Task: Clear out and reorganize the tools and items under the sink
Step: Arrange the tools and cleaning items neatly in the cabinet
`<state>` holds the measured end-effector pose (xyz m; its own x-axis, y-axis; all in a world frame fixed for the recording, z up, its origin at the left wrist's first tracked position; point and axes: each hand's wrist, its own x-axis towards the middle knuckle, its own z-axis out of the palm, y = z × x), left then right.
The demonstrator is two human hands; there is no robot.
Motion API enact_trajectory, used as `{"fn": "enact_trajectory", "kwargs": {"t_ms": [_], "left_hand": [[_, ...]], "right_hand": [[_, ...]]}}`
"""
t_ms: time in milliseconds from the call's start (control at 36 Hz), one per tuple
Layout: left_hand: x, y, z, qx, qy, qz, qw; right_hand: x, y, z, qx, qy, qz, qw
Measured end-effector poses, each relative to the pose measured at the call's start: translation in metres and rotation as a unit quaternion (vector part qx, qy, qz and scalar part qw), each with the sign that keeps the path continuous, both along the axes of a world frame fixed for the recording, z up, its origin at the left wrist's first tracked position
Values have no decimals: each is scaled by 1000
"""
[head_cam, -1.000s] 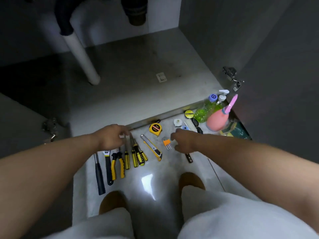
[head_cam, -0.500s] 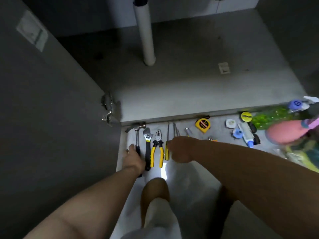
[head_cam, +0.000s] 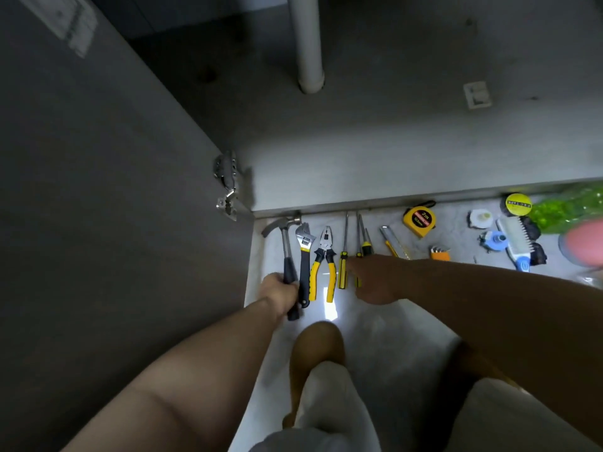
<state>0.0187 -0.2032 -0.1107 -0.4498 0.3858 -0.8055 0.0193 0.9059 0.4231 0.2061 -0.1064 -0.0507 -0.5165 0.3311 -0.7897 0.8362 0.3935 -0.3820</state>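
Pale floor: left hand tight around black-gripped hammer, right hand over screwdrivers, grip unclear

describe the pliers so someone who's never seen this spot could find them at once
Below the white drain pipe, a row of tools lies on the pale floor along the cabinet's front edge. The pliers are third from the left, between the black-handled adjustable wrench and a thin yellow screwdriver. Only they have two splayed yellow handles.
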Motion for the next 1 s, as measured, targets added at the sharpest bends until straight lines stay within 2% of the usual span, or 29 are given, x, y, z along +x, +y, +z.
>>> {"fn": "enact_trajectory", "kwargs": {"t_ms": [83,167,250,333,417,500,667,722,778,833,889,1000], "left_hand": [[4,-5,21,32,-172,144,974],[13,-15,37,61,-275,213,936],[23,-30,50,87,-343,193,915],[31,-42,59,104,-366,121,917],[43,-45,64,115,-336,16,935],[52,-39,64,147,-264,-44,952],[51,-24,46,106,-237,-58,964],[46,-20,34,113,-222,-23,968],[41,-14,21,135,-143,34,980],[36,-4,8,127,0,46,991],[32,5,0,101,94,-5,990],[30,17,-12,48,148,-135,979]], "right_hand": [[-10,-1,11,-10,7,-21,1000],[-22,-10,18,7,40,-82,996],[-39,-25,23,-3,55,-123,991],[-47,-38,25,-53,70,-221,971],[-44,-46,22,-67,102,-317,940],[-33,-47,19,-45,116,-400,908],[-4,-36,16,-45,161,-487,857],[8,-31,15,-54,178,-504,843],[20,-26,15,-58,182,-497,846],[31,-22,14,-77,189,-476,855],[39,-19,12,-113,195,-467,855],[43,-12,11,-159,194,-457,853]]}}
